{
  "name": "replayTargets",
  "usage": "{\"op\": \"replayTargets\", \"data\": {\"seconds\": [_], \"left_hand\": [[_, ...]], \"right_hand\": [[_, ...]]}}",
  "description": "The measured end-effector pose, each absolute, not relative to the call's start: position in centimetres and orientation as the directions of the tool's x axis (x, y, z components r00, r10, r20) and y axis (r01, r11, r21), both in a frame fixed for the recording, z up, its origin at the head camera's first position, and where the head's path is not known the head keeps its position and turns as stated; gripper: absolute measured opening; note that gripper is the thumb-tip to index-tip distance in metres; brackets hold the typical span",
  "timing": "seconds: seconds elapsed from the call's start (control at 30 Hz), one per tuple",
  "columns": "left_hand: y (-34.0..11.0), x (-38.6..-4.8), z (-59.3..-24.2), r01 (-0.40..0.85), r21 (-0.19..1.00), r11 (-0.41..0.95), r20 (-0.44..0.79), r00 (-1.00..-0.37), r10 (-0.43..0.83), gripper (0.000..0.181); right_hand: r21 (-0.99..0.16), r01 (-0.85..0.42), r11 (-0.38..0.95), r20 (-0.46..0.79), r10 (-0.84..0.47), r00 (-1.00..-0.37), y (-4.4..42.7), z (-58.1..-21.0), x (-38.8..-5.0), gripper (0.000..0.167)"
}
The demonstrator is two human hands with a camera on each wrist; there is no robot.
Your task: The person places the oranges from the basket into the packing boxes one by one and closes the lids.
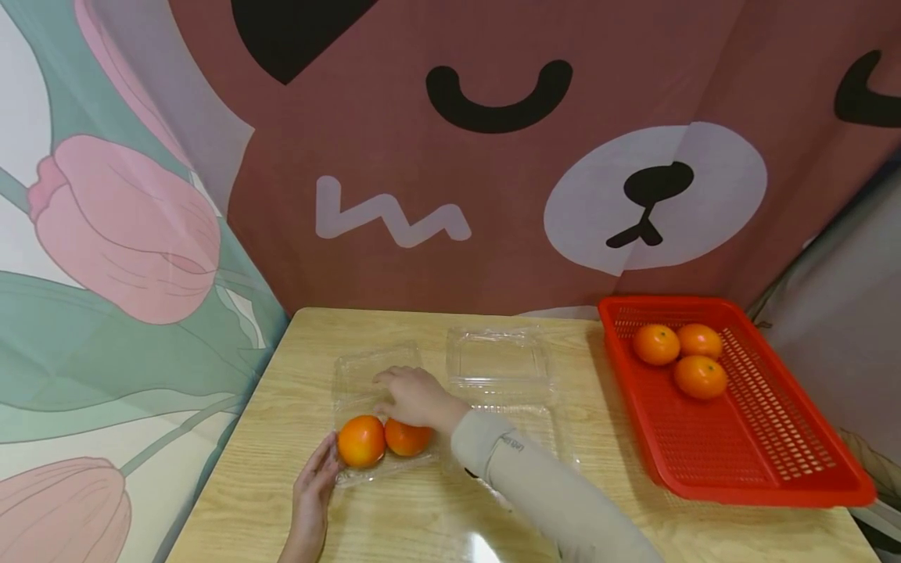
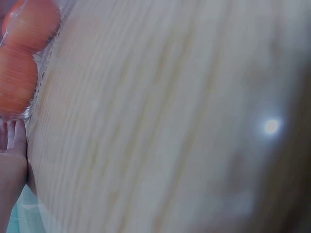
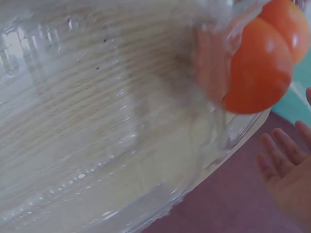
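Note:
Two oranges, the left one [image 1: 361, 442] and the right one [image 1: 408, 438], sit side by side in a clear plastic clamshell box [image 1: 383, 471] whose lid [image 1: 369, 367] lies open toward the back. My left hand [image 1: 317, 478] rests against the box's left side, its fingers [image 2: 18, 138] extended by the clear wall. Over the box reaches my right hand [image 1: 414, 397], fingers spread, partly covering the right orange. In the right wrist view, no object is in the right hand [image 3: 289, 177].
A second clear clamshell box [image 1: 524, 426], lid [image 1: 498, 356] raised back, stands to the right, partly behind the right sleeve [image 1: 542, 489]. Farther right is a red plastic basket [image 1: 711, 453] with three oranges [image 1: 700, 377]. A printed cloth [image 1: 394, 274] hangs behind the wooden table [image 1: 260, 469].

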State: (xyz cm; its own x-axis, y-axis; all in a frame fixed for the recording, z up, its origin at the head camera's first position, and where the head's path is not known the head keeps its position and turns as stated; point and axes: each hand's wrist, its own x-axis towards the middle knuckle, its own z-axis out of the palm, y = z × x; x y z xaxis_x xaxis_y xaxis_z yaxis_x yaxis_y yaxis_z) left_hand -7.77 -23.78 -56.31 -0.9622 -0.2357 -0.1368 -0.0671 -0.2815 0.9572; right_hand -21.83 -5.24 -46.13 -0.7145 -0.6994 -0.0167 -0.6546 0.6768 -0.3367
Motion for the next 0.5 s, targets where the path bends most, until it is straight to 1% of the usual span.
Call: {"op": "replayTargets", "data": {"seconds": [0.13, 0.27, 0.5], "left_hand": [[-23.8, -7.8, -56.2, -0.098, 0.957, -0.271, -0.166, -0.957, -0.239, 0.056], [-23.8, -8.0, -56.0, -0.156, 0.952, -0.264, -0.224, -0.942, -0.251, 0.056], [-23.8, -8.1, -55.5, -0.238, 0.945, -0.226, -0.292, -0.925, -0.244, 0.060]], "right_hand": [[-0.379, -0.581, 0.720, -0.024, -0.635, -0.772, -4.5, -46.3, -23.0, 0.048], [-0.421, -0.501, 0.756, -0.033, -0.565, -0.825, -4.2, -46.6, -23.8, 0.049], [-0.560, -0.323, 0.763, -0.061, -0.428, -0.902, -4.1, -47.4, -24.7, 0.052]]}}
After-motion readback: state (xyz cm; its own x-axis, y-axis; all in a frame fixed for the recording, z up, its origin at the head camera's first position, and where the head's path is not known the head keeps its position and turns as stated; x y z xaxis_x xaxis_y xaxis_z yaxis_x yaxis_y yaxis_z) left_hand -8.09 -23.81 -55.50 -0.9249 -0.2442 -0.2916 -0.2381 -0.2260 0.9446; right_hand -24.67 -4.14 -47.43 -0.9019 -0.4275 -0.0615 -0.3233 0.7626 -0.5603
